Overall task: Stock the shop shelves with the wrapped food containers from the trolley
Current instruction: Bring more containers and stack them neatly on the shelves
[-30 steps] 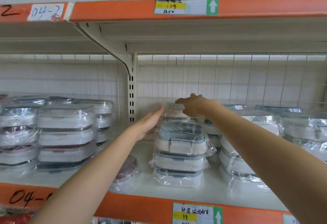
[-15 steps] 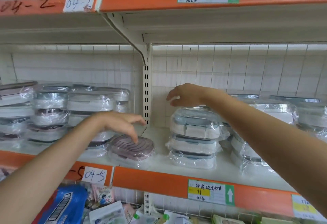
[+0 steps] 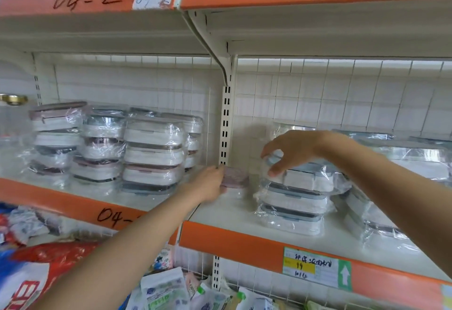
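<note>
Head view: wrapped food containers stand in stacks on the white shelf (image 3: 244, 214) with its orange front edge. On the left, several stacks of wrapped containers (image 3: 152, 153) crowd together, some with pink lids, some grey; what is inside them cannot be told through the film. Just right of the slotted upright (image 3: 225, 123), a single pink-lidded container (image 3: 235, 180) lies low on the shelf. To its right is a blue-lidded stack (image 3: 297, 199), its top container (image 3: 310, 177) tilted. More wrapped containers (image 3: 403, 160) fill the far right.

The left hand (image 3: 209, 185) reaches in from the lower left, forearm stretched forward, and its fingers close on the left end of the pink-lidded container; blur hides how firm the grip is. The right hand (image 3: 292, 150) comes in from the right, wrist bent down, fingers spread wide and curved over the top container, thumb tip against its near left edge.

Price labels (image 3: 315, 267) sit on the orange edges, and packets (image 3: 161, 292) lie on the lower shelf.
</note>
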The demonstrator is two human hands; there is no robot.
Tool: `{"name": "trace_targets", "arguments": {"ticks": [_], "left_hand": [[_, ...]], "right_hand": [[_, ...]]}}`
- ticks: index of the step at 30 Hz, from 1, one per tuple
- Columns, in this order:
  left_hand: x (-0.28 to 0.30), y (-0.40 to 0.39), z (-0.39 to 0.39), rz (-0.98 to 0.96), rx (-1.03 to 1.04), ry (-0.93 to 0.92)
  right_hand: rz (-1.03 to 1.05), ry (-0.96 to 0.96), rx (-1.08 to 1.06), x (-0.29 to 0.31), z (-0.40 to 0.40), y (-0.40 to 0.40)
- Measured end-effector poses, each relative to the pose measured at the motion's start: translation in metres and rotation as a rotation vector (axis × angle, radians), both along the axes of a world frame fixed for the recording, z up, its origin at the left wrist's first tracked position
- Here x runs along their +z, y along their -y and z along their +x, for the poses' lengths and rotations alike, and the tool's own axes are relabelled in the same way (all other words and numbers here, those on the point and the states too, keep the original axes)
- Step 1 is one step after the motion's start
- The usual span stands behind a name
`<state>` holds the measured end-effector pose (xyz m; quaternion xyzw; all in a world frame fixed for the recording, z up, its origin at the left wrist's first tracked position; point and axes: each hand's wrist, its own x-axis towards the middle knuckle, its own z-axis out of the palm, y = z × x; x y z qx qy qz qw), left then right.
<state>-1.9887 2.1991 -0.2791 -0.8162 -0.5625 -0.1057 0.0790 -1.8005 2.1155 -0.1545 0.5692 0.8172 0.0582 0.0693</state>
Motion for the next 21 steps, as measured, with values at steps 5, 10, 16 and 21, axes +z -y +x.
{"name": "trace_targets", "arguments": {"ticks": [5,10,16,21], "left_hand": [[-0.004,-0.027,0.018,0.006,0.027,0.072],[-0.004,-0.035,0.022,-0.054,0.052,0.030],[-0.003,-0.025,0.007,-0.116,0.043,0.007],[0.016,0.002,0.004,-0.002,0.008,0.095]], "right_hand": [[0.028,0.002,0.006,-0.005,-0.001,-0.003],[0.049,-0.026,0.005,-0.010,0.003,-0.003],[0.065,-0.178,-0.018,-0.018,0.010,-0.003],[0.197,-0.074,-0.019,-0.036,0.017,-0.001]]}}
